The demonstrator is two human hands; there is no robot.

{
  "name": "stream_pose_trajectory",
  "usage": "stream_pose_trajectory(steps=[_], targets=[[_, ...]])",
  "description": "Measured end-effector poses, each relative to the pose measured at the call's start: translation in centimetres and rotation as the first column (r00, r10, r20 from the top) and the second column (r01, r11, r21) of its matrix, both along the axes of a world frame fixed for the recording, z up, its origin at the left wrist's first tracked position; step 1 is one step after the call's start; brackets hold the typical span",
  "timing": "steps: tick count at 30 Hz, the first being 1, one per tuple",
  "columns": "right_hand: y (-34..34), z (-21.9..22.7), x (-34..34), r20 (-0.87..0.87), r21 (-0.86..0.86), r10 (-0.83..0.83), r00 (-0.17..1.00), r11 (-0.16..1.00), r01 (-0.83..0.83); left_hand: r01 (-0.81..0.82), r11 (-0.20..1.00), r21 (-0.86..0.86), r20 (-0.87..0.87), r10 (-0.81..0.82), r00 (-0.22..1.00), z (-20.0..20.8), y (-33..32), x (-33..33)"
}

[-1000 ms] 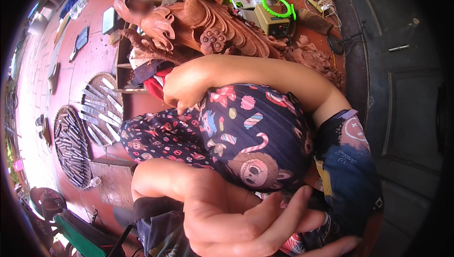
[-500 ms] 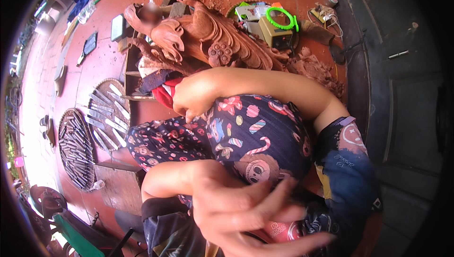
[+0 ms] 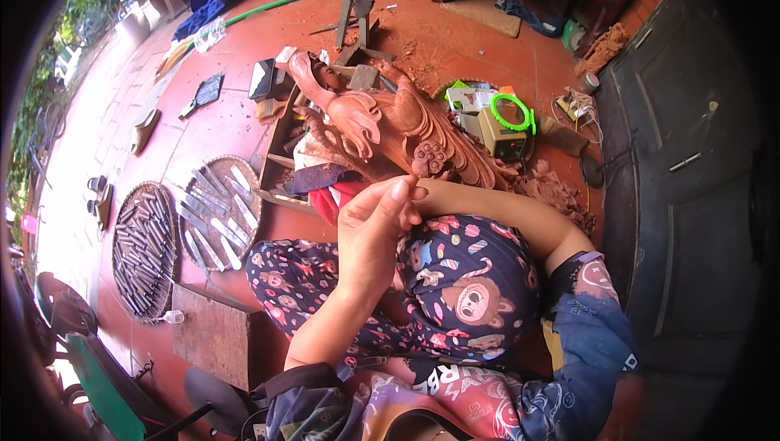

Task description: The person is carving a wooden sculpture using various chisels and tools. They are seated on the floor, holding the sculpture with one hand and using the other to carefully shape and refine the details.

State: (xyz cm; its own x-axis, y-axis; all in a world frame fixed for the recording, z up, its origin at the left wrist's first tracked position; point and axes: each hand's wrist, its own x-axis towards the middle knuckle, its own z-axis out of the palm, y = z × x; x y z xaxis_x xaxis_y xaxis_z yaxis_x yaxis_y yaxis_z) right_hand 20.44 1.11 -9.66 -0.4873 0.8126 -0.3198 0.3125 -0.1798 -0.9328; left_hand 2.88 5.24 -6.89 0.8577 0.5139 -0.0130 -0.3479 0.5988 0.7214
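My left hand (image 3: 372,226) is raised above my patterned trousers (image 3: 463,266). Its thumb and fingertips come together in a pinch, and whatever may be between them is too small to make out. Across my raised knee lies my right forearm (image 3: 496,204); the right hand at its end is hidden behind the left one. Just beyond both hands, a reddish wooden carving (image 3: 382,120) lies tilted, with flowing folds and a round beaded flower. Red and dark cloth (image 3: 325,197) is bunched under its near left side, beside a wooden frame (image 3: 280,161).
To the left, two round woven trays hold many chisels: dark-handled ones (image 3: 146,250) and flat pale ones (image 3: 219,209). A wooden box (image 3: 213,335) stands nearer. Behind right are a beige power box (image 3: 500,136), a bright green ring (image 3: 512,112) and wood shavings (image 3: 556,193). A dark door (image 3: 691,197) bounds the right.
My left hand has risen from low over my lap, spread fingers now drawn into a pinch. The view has tilted up, showing more floor beyond the carving. My right hand has become hidden.
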Motion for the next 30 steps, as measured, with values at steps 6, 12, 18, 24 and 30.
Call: stream_pose_trajectory(steps=[6,12,18,24,30], targets=[[0.1,-0.2,0.0,-0.002,0.017,0.007,1.000,1.000,-0.007,0.003,0.995,-0.096,0.008,-0.002,1.000,-0.4,-0.1,0.0],[2.7,-0.7,-2.1,0.297,0.170,0.178,0.938,0.957,-0.235,-0.062,0.940,0.337,0.068,0.042,0.997,-0.7,-2.2,-2.1],[3.2,0.5,-4.2,0.638,0.207,0.143,0.757,0.914,-0.348,-0.210,0.740,0.639,0.181,0.121,0.976,-4.7,-5.5,-4.3],[3.9,0.0,-4.4,0.629,0.208,0.192,0.753,0.892,-0.401,-0.093,0.864,0.495,-0.144,0.187,0.972,-9.4,-6.2,-8.8],[4.9,-0.7,-5.2,0.615,0.258,0.201,0.763,0.862,-0.436,0.122,0.892,0.435,-0.470,0.109,0.876,-20.5,-6.9,-14.9]])
